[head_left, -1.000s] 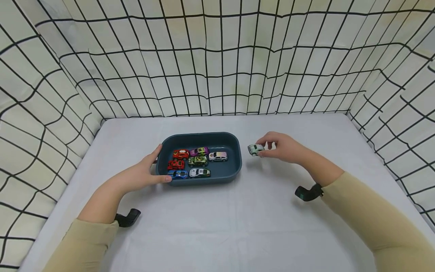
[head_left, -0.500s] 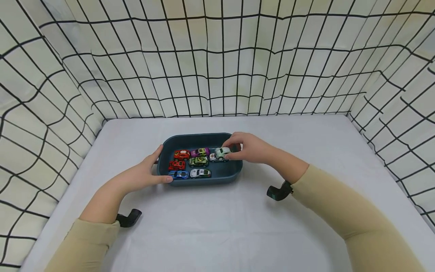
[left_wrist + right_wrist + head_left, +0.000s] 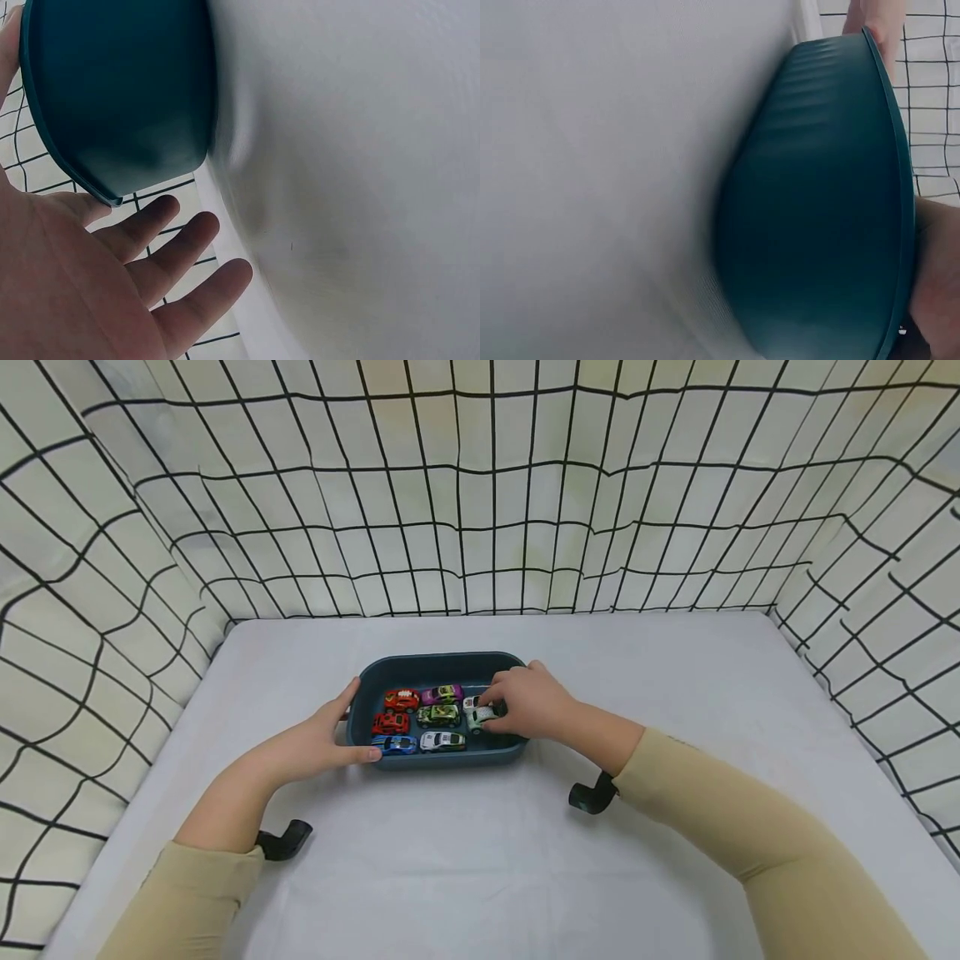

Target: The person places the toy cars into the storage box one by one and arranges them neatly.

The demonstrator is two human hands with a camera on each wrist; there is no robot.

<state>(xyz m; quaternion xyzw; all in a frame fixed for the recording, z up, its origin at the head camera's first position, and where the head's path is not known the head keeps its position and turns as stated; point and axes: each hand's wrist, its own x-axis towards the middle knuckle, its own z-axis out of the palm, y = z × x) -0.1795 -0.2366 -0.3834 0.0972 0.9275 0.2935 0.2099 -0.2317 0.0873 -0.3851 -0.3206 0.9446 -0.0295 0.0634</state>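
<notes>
In the head view, a dark teal tray (image 3: 450,762) lies on the white-covered table and holds several toy cars. A pale green toy car (image 3: 478,718) is pinched between the thumb and fingers of my right hand (image 3: 536,700), low inside the tray's right part. It partly covers a white toy car (image 3: 470,702). My left hand (image 3: 315,745) spans the tray's left end with its thumb along the near rim. Its spread, fairly straight fingers show in the left wrist view, one touching the rim. The right wrist view shows mainly the tray's outer wall (image 3: 817,202).
Inside the tray sit red cars (image 3: 391,723), a purple car (image 3: 442,694), a camouflage car (image 3: 438,716), a blue car (image 3: 395,744) and a white-and-black car (image 3: 442,742). A black grid net (image 3: 487,468) stands behind and beside the table (image 3: 480,868).
My right hand has carried the pale green car leftward from outside the tray into it, then lower and slightly nearer. The left hand has stayed at the tray's left end.
</notes>
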